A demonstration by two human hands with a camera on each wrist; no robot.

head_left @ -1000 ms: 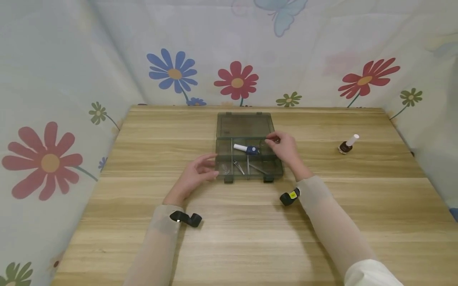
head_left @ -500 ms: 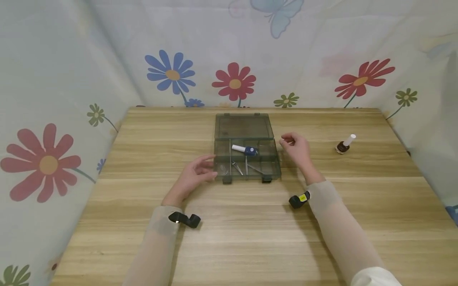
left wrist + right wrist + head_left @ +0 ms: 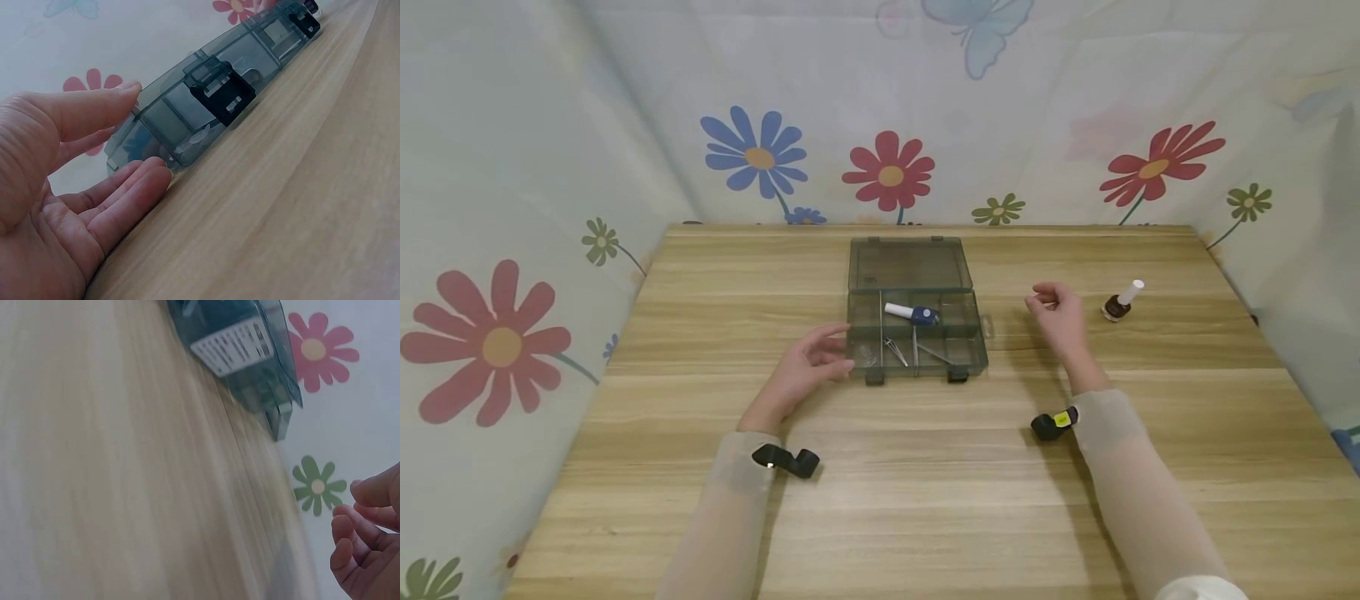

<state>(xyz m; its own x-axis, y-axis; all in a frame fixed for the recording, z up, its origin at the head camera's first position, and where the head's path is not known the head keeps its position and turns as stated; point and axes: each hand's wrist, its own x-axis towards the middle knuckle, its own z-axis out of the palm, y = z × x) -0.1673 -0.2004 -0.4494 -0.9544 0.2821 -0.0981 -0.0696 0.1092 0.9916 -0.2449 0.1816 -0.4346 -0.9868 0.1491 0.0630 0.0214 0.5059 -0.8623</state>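
Observation:
A translucent dark green compartment box (image 3: pixel 867 310) lies on the table with its lid (image 3: pixel 910 262) laid open toward the back. Inside it are a blue nail polish bottle with a white cap (image 3: pixel 912 314), a small metal clipper-like tool (image 3: pixel 896 352), a thin metal tool (image 3: pixel 934 354) and small clear pieces (image 3: pixel 867 356). My left hand (image 3: pixel 805 367) touches the box's left side, its fingers spread along the edge. Right of the box, my right hand (image 3: pixel 1060 325) hovers above the table, fingers loosely bent and nothing between them.
A dark nail polish bottle with a white cap (image 3: pixel 1122 302) stands at the right, beyond my right hand. The wooden table (image 3: pixel 925 483) meets a flower-printed curtain (image 3: pixel 1037 117) at the back and sides. Black latches (image 3: pixel 875 377) project from the box's front.
My right hand has withdrawn from the box's right compartments and moved rightward toward the dark polish bottle. My left hand stays at the box's left side.

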